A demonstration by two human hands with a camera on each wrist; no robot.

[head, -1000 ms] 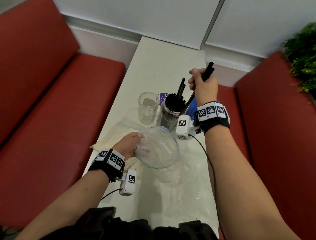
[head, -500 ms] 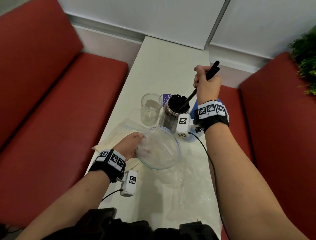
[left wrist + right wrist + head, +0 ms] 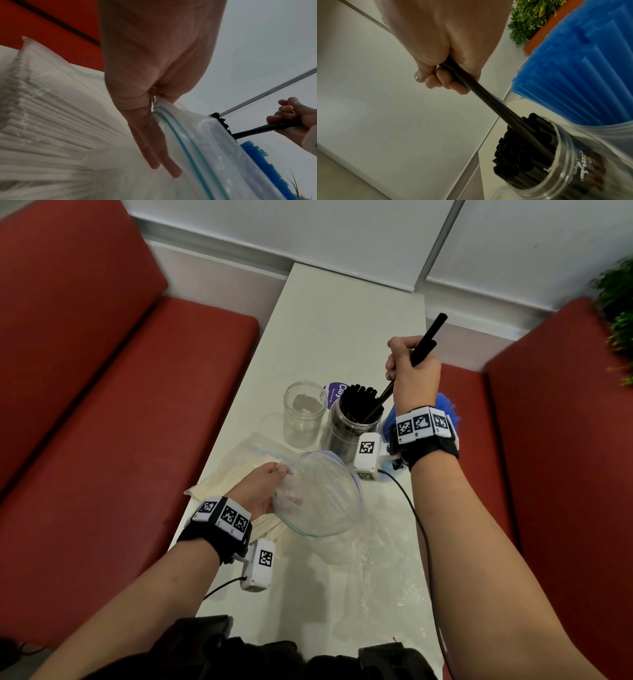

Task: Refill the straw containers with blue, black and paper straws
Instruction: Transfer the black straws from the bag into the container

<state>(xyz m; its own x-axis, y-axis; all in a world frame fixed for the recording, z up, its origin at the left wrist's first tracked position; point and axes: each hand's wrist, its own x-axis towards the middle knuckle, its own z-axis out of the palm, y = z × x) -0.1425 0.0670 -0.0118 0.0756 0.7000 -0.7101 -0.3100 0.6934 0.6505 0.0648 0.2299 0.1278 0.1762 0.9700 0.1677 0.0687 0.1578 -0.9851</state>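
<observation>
My right hand (image 3: 411, 371) grips a few black straws (image 3: 426, 342) in a fist; their lower ends slant down into a clear jar (image 3: 349, 436) packed with black straws (image 3: 520, 148). An empty clear jar (image 3: 303, 414) stands just left of it. Blue straws (image 3: 447, 409) fan out of a container behind my right wrist, seen close in the right wrist view as blue straws (image 3: 590, 75). My left hand (image 3: 263, 487) pinches the rim of an open clear zip bag (image 3: 318, 494), its blue-green seal (image 3: 181, 142) beside my fingers. White paper straws (image 3: 44, 121) lie bagged under that hand.
The narrow white table (image 3: 342, 330) runs away from me to a white wall. Red bench seats (image 3: 120, 422) flank it on both sides. Crumpled clear plastic (image 3: 387, 563) lies on the near table. A purple label (image 3: 337, 393) shows behind the jars. A green plant (image 3: 616, 313) is at far right.
My right hand has sunk lower with the black straws, pushing their ends deeper into the full jar. The straws that stuck up above the jar have dropped level. My left hand kept still.
</observation>
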